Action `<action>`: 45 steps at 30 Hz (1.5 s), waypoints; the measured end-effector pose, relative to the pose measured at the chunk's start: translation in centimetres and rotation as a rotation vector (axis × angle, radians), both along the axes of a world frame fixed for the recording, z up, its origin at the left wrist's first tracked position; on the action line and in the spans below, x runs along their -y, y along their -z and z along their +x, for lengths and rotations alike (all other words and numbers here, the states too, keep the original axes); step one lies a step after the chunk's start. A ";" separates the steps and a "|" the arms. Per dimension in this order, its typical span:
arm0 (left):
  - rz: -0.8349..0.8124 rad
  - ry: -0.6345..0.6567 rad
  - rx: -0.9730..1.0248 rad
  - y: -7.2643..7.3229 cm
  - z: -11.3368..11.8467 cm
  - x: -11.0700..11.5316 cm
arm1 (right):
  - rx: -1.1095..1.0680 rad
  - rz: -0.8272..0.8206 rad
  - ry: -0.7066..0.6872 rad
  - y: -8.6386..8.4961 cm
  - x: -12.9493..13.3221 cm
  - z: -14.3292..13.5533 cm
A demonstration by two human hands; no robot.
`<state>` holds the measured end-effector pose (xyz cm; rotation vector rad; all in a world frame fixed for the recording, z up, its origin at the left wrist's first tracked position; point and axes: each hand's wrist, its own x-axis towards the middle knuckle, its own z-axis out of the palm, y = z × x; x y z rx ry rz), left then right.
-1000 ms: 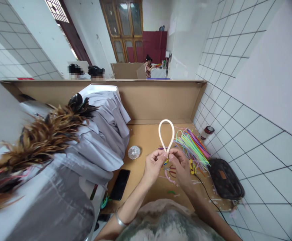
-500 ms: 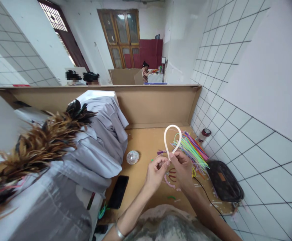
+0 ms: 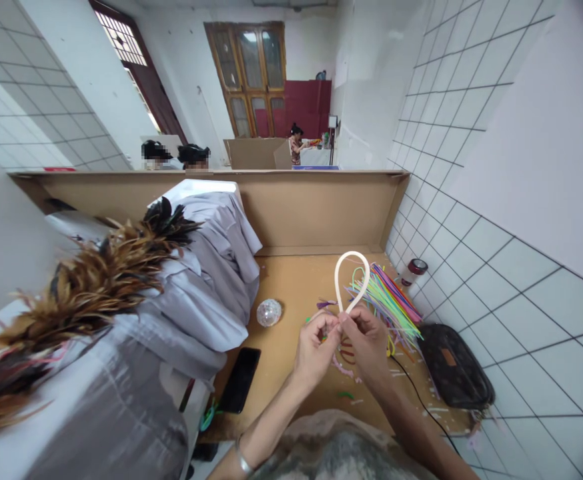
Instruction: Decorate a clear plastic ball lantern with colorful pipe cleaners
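Note:
A white pipe cleaner (image 3: 352, 254), bent into a teardrop loop, stands up above my fingers over the table. Its two ends come together between my hands. My left hand (image 3: 315, 347) pinches the lower ends between thumb and fingers. Touching it at the fingertips, my right hand (image 3: 367, 339) is closed on the base of the same loop. The very tips are hidden by the fingers. Just beyond my right hand lies a bundle of coloured pipe cleaners (image 3: 389, 300). Below the hands are pink curled pieces (image 3: 342, 367), partly covered.
A clear faceted ball (image 3: 269, 313) and a black phone (image 3: 240, 380) lie left of my hands. Grey cloth (image 3: 206, 267) with brown feathers (image 3: 101, 267) fills the left side. A dark pouch (image 3: 454, 367) and a jar (image 3: 414, 272) stand by the tiled wall. A cardboard panel (image 3: 316, 213) borders the back.
The view has shifted slightly, so everything sits a little further right. Both hands keep hold of the white loop, which looks slightly more upright between the fingers.

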<state>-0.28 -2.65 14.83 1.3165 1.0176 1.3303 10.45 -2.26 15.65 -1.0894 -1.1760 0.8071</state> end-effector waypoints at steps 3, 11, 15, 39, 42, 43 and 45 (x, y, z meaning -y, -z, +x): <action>-0.012 0.026 -0.005 0.2 0.0 0.0 | -0.021 -0.012 0.005 0.1 -0.1 0.0; 0.061 -0.010 -0.041 0.0 -0.1 -0.2 | -0.004 -0.008 -0.006 -0.3 0.0 -0.3; 0.018 -0.007 -0.031 -0.2 -0.1 -0.2 | -0.003 -0.003 -0.004 -0.2 0.0 -0.2; -0.023 0.005 -0.030 0.4 0.4 -0.8 | -0.088 -0.032 0.023 -0.1 -0.4 -0.1; 0.013 -0.014 -0.030 0.4 0.3 -0.9 | -0.082 -0.038 0.009 -0.1 -0.4 -0.2; 0.012 -0.015 -0.019 0.4 0.3 -0.9 | -0.076 -0.037 0.011 -0.2 -0.4 -0.3; -0.012 -0.011 0.008 0.4 0.3 -0.9 | -0.062 -0.033 0.018 -0.2 -0.4 -0.3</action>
